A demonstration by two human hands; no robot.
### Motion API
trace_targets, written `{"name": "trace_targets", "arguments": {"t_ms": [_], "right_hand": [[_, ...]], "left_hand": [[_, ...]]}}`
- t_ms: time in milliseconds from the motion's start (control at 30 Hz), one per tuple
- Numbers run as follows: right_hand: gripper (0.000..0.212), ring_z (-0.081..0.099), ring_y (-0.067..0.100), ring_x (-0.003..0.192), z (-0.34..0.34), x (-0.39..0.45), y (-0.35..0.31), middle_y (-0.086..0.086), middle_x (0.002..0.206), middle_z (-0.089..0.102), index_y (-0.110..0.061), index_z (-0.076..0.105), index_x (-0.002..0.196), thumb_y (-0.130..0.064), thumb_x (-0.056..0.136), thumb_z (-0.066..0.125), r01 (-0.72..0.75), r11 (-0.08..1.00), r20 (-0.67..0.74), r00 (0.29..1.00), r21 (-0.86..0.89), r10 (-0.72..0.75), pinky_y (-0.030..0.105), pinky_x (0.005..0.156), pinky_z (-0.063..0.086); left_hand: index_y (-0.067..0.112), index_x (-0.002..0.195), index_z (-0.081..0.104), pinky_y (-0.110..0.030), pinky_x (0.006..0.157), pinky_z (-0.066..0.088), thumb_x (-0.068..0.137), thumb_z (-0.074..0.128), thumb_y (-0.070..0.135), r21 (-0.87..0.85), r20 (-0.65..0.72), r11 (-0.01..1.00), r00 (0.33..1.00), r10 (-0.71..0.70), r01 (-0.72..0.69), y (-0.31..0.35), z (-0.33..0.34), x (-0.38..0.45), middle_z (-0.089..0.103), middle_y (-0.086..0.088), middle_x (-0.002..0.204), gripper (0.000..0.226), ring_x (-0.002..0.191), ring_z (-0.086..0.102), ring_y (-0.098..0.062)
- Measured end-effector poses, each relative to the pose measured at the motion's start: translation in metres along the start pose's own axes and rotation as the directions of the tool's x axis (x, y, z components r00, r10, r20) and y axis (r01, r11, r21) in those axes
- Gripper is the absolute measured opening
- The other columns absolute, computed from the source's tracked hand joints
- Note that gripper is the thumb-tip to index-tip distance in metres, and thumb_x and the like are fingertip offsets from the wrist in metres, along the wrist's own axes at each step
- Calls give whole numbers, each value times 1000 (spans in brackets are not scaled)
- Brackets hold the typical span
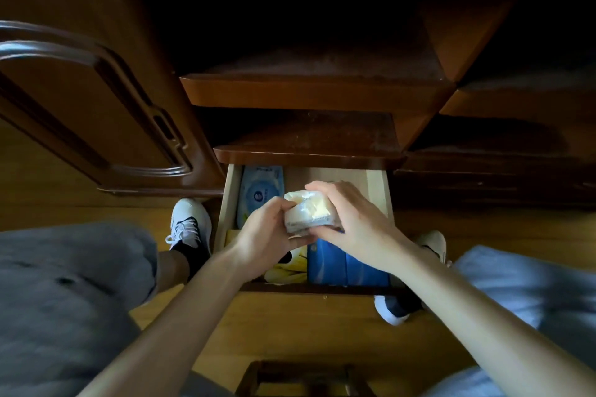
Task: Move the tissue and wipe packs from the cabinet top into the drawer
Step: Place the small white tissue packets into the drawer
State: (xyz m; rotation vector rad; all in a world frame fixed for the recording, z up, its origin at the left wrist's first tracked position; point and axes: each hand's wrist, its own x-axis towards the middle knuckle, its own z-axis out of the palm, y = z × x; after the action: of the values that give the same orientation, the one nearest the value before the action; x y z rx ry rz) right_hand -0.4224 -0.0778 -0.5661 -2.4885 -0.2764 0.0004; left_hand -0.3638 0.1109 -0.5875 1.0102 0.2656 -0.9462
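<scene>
Both hands on it — left hand [269,229] and right hand [350,219] grasp the small tissue pack [311,211] above the open drawer [375,190] — blue pack [338,264] along its front edge.

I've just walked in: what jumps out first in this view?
Both hands, the left hand and right hand, grip a pale yellow tissue pack over the open drawer at centre. Inside lie a blue wipe pack at the back left and a blue pack at the front.
</scene>
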Motion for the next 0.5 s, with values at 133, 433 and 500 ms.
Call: {"name": "trace_targets", "arguments": {"t_ms": [133,433,500], "right_hand": [[73,49,17,124,15,-2,0,4,141,41,-16,34,148,-25,89,77,31,999,-33,999,-16,-31,31,91,56],[69,46,-13,126,7,-5,8,-14,152,44,-32,23,160,-50,101,52,-442,731,215,896,520,389,18,107,41],[61,43,-5,131,19,-8,-1,-14,153,43,-35,18,161,-43,106,43,-483,686,253,874,544,414,25,112,37]], "left_hand": [[5,133,58,-51,102,52,98,59,32,-6,-24,997,997,72,-72,-9,3,9,65,-22,126,44,116,65,-33],[35,156,25,-25,100,48,94,60,46,340,-39,909,962,271,-242,-25,-1,15,58,-3,140,72,121,62,-9],[42,156,20,-27,111,38,91,60,51,373,-3,893,962,272,-251,-28,2,11,51,-1,149,77,133,52,-12]]}}
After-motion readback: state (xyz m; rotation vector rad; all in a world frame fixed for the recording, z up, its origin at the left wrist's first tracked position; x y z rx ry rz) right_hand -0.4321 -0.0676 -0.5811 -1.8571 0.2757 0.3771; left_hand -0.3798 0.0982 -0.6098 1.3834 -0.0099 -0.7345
